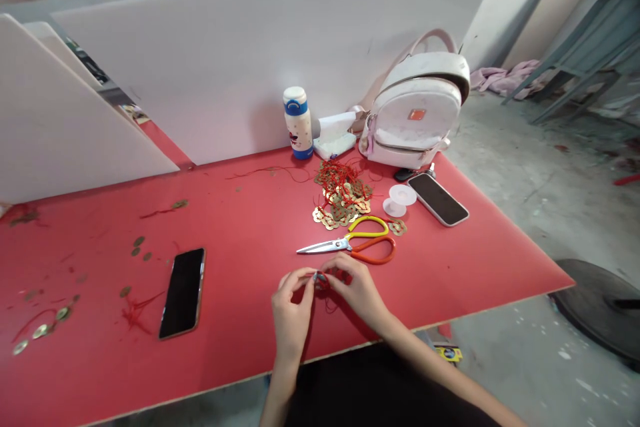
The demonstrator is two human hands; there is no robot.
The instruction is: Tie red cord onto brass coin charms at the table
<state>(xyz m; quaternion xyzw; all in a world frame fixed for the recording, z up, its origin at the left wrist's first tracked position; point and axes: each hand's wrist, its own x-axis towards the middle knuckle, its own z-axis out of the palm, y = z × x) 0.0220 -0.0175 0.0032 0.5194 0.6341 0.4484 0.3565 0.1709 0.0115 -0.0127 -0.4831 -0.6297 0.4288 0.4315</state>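
Note:
Over the red tabletop, the fingertips of my left hand and my right hand meet in a pinch. Between them is a small bundle of red cord, with a bluish bit showing at the left fingertips. A thin loop of the cord hangs below. What else the fingers cover is too small to make out. Just beyond my hands lie scissors with one yellow and one orange-red handle, blades pointing left. Behind them is a pile of brass-coloured coins tied with red cord.
A clear spool, a phone and a white backpack stand right of the pile. A bottle is by the white partition. Another phone and loose coins lie left. The table's edge is close to me.

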